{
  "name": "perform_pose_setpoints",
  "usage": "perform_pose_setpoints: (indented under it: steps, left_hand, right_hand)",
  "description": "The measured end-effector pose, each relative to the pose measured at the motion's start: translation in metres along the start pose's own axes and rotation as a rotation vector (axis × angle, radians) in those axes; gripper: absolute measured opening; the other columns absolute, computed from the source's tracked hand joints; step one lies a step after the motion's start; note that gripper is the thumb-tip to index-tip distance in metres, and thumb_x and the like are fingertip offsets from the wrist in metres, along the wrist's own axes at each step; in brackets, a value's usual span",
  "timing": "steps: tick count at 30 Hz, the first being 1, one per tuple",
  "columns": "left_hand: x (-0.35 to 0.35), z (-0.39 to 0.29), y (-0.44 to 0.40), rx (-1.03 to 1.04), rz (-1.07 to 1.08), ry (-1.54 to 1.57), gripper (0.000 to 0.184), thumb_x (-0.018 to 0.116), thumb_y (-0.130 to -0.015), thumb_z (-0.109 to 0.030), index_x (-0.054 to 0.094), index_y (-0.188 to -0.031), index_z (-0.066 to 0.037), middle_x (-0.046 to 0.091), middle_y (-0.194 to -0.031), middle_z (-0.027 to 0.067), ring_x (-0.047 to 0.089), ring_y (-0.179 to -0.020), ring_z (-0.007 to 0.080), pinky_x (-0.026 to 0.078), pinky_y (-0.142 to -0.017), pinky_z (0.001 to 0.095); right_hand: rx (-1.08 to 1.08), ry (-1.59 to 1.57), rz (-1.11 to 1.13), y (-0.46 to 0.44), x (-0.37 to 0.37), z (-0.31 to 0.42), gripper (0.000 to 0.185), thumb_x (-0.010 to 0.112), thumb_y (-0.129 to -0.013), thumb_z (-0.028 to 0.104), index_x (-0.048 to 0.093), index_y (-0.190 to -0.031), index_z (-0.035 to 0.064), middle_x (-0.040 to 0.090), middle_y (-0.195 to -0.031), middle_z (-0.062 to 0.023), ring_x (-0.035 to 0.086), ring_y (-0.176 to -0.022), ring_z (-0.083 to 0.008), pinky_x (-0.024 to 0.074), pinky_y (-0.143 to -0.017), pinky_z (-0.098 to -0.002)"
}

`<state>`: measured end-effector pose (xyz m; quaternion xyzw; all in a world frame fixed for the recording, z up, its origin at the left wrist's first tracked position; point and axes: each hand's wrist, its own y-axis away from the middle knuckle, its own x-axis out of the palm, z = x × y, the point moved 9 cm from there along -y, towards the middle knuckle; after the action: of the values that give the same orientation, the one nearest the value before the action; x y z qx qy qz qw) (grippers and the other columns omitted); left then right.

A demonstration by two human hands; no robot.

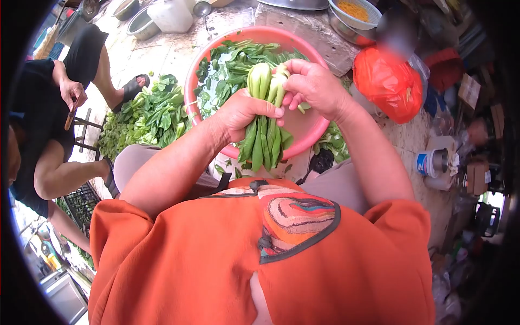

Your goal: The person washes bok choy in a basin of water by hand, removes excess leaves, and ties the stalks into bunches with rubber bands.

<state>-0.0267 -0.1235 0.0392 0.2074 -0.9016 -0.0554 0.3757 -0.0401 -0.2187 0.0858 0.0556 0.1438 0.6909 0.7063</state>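
A bunch of leafy greens (262, 142) with pale stem ends upward hangs over the near side of a pink basin (189, 89). My left hand (244, 112) is wrapped round its stems, thumb across the front. At the right of the bunch, the fingers of my right hand (309, 84) are bent around a pale green stalk (277, 86) at its top end. More greens (233, 65) lie in the basin, in what looks like water.
Loose greens (157, 114) are piled on the floor left of the basin. A co-worker (54, 119) sits at the left, holding a small tool. An orange-red plastic bag (387, 84) stands at the right, and metal bowls (346, 27) sit beyond.
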Motion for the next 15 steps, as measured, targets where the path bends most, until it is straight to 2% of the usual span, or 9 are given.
perform_pose_setpoints:
  steps: [4,5,6,8,9,10,12,14,15]
  left_hand:
    - [0.001,-0.013,0.001,0.010,-0.052,-0.045,0.039,0.074,-0.072,0.003,0.056,-0.106,-0.006,0.059,-0.086,0.0035,0.058,-0.063,0.0121,0.055,-0.063,0.0296]
    - [0.001,-0.014,0.001,0.007,-0.063,-0.175,0.040,0.073,-0.070,0.005,0.057,-0.105,-0.006,0.059,-0.085,0.0031,0.057,-0.062,0.0121,0.054,-0.061,0.0289]
    - [0.001,-0.013,0.001,-0.001,-0.074,-0.305,0.040,0.073,-0.069,0.007,0.057,-0.104,-0.006,0.059,-0.084,0.0027,0.057,-0.062,0.0120,0.053,-0.059,0.0282]
    - [-0.011,-0.007,-0.002,-0.032,-0.140,-0.432,0.040,0.071,-0.067,0.010,0.057,-0.101,-0.006,0.060,-0.085,0.0037,0.057,-0.062,0.0123,0.051,-0.056,0.0279]
    - [-0.014,-0.006,-0.004,-0.070,-0.125,-0.482,0.040,0.070,-0.067,0.010,0.057,-0.101,-0.006,0.060,-0.086,0.0048,0.056,-0.061,0.0126,0.050,-0.056,0.0277]
    - [-0.018,-0.003,-0.004,-0.112,-0.111,-0.531,0.041,0.070,-0.066,0.009,0.056,-0.102,-0.005,0.060,-0.087,0.0060,0.056,-0.060,0.0130,0.049,-0.056,0.0276]
    - [-0.015,-0.010,-0.004,-0.106,-0.108,-0.532,0.040,0.072,-0.067,0.007,0.057,-0.102,-0.004,0.061,-0.086,0.0060,0.059,-0.065,0.0135,0.051,-0.059,0.0281]
    - [-0.005,-0.038,0.001,0.117,-0.184,-0.430,0.039,0.074,-0.067,0.005,0.059,-0.102,-0.002,0.062,-0.084,0.0047,0.062,-0.074,0.0148,0.054,-0.066,0.0292]
    - [-0.011,-0.042,0.000,0.120,-0.204,-0.507,0.035,0.074,-0.071,0.003,0.060,-0.103,-0.001,0.063,-0.083,0.0041,0.064,-0.083,0.0165,0.055,-0.073,0.0310]
  right_hand:
    - [-0.093,-0.041,0.018,-0.005,0.007,0.014,0.037,0.057,-0.089,0.016,0.053,-0.122,-0.0009,0.064,-0.088,-0.0068,0.059,-0.066,-0.0071,0.0494,-0.058,-0.0200]
    - [-0.080,0.034,-0.029,-0.003,0.005,0.017,0.036,0.065,-0.086,0.021,0.059,-0.115,0.0006,0.065,-0.090,-0.0057,0.059,-0.070,-0.0078,0.0495,-0.062,-0.0213]
    - [-0.080,0.034,-0.029,-0.008,0.012,0.013,0.036,0.065,-0.086,0.021,0.059,-0.115,0.0006,0.065,-0.090,-0.0057,0.059,-0.070,-0.0078,0.0495,-0.062,-0.0213]
    - [-0.424,0.339,-0.213,-0.011,0.018,0.032,0.032,0.073,-0.080,0.024,0.065,-0.103,0.0022,0.065,-0.089,-0.0032,0.060,-0.073,-0.0089,0.0497,-0.066,-0.0234]
    - [-0.354,0.318,-0.259,-0.014,0.016,0.028,0.027,0.077,-0.077,0.021,0.068,-0.094,0.0028,0.066,-0.087,-0.0012,0.061,-0.076,-0.0096,0.0503,-0.070,-0.0254]
    - [-0.348,0.312,-0.258,-0.015,0.016,0.028,0.027,0.077,-0.077,0.021,0.068,-0.094,0.0028,0.066,-0.087,-0.0012,0.061,-0.076,-0.0096,0.0503,-0.070,-0.0254]
    - [-0.350,0.415,-0.322,-0.017,0.011,0.037,0.026,0.076,-0.077,0.020,0.068,-0.094,0.0028,0.066,-0.083,-0.0015,0.061,-0.076,-0.0084,0.0505,-0.070,-0.0252]
    - [-0.345,0.357,-0.311,-0.020,0.007,0.044,0.025,0.075,-0.076,0.019,0.067,-0.094,0.0027,0.066,-0.083,-0.0017,0.060,-0.076,-0.0080,0.0507,-0.071,-0.0251]
    - [-0.361,0.332,-0.311,-0.022,0.004,0.046,0.026,0.075,-0.076,0.019,0.067,-0.094,0.0026,0.066,-0.083,-0.0020,0.060,-0.077,-0.0078,0.0508,-0.071,-0.0250]
